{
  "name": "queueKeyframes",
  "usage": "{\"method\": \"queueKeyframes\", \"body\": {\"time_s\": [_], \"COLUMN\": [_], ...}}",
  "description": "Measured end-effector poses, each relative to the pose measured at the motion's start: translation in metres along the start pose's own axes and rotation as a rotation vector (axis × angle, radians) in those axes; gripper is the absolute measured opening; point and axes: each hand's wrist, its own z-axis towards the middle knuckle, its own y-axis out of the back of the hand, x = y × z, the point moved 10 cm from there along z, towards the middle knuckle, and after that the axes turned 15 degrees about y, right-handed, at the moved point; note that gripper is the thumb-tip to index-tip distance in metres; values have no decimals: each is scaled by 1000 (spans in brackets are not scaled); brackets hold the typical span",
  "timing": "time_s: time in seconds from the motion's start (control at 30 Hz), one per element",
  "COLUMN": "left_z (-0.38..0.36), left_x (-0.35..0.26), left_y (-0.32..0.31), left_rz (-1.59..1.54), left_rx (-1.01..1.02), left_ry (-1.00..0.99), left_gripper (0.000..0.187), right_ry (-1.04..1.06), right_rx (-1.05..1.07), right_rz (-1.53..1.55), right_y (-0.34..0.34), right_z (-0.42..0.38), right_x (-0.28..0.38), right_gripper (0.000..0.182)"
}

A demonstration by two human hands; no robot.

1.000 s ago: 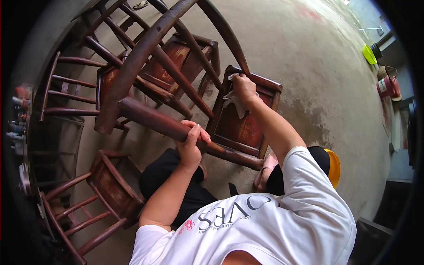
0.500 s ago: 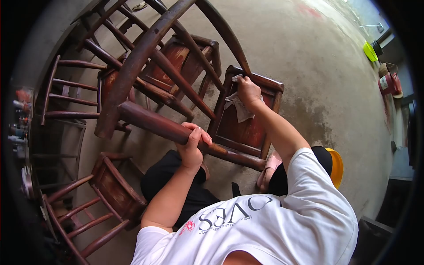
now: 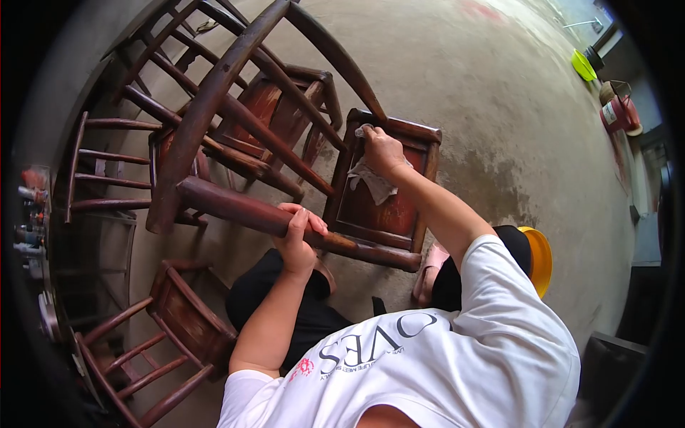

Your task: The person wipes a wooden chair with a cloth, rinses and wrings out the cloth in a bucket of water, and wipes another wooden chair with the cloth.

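A dark reddish-brown wooden chair stands right in front of me, its worn seat (image 3: 378, 222) low and its tall back leaning toward the left of the view. My left hand (image 3: 298, 237) is wrapped around a thick post (image 3: 232, 205) of that chair's back. Over the seat, my right hand (image 3: 384, 151) is closed on a pale, crumpled cloth (image 3: 372, 187). It presses the cloth near the seat's far left corner, where the back meets the seat. Part of the cloth spreads loosely across the seat panel.
Similar wooden chairs stand to the left, one behind (image 3: 250, 118) and a small one (image 3: 187, 314) lower down. A yellow basin (image 3: 539, 260) is beside my leg on the right. Farther off are a pink bucket (image 3: 619, 114) and a lime-green basin (image 3: 583, 65).
The view has shifted slightly, so the chair and both hands appear a little farther left. Both hands keep their hold, and the cloth stays at the same part of the seat.
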Motion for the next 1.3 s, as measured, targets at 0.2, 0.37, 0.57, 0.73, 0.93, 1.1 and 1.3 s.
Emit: {"method": "queueKeyframes", "body": {"time_s": [0.2,0.37,0.57,0.73,0.93,1.1,1.3], "left_z": [-1,-4,-3,-3,0,-2,-3], "left_x": [2,-2,0,1,2,0,3], "left_y": [0,0,0,0,1,-1,-2], "left_rz": [1,2,-46,-67,-46,-33,83], "left_rx": [16,-21,-12,-20,3,22,35], "left_ry": [3,38,50,37,11,-13,50], "left_gripper": [8,9,9,9,8,8,8], "right_ry": [57,22,-192,-300,-210,36,124], "right_rx": [179,196,197,260,102,166,292], "right_rz": [-122,-157,-225,-119,-20,10,-115], "right_y": [-23,7,34,1,-35,-16,-14], "right_z": [28,2,-47,-16,35,15,7], "right_x": [-1,-28,-73,-43,-11,-1,-9], "right_gripper": [26,22,25,25,23,30,34]}}
